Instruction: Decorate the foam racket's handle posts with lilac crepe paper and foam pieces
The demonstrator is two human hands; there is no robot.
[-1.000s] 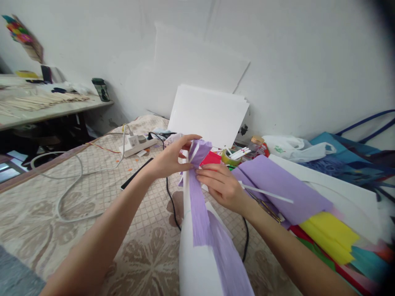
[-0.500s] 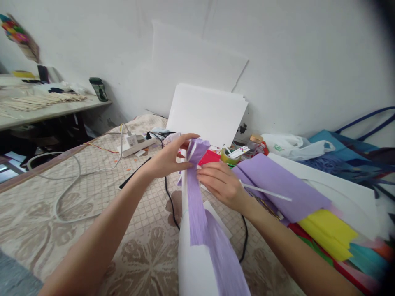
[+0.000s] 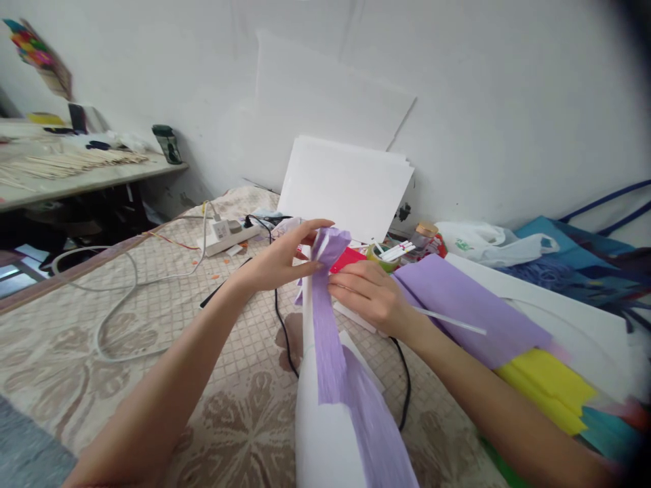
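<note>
A long strip of purple crepe paper [image 3: 328, 352] runs down over a white, rounded form [image 3: 323, 440] that narrows toward the far end. At its top the strip is folded over, and my left hand [image 3: 285, 261] pinches that fold between thumb and fingers. My right hand [image 3: 373, 295] is closed at the strip's right edge, its fingertips pressed together against the paper. Whether anything else sits between those fingertips is hidden. More purple paper hangs down the form's right side toward me.
White boards [image 3: 346, 186] lean on the wall behind. A power strip [image 3: 231, 238] with cables lies at the left. At the right are folded purple paper [image 3: 472, 308], yellow paper [image 3: 546, 386], a tape roll [image 3: 381, 261] with white sticks, and a plastic bag [image 3: 493, 244].
The view has shifted slightly, so the surroundings sit a little farther right. Both hands stay at the top of the purple strip in nearly the same pose.
</note>
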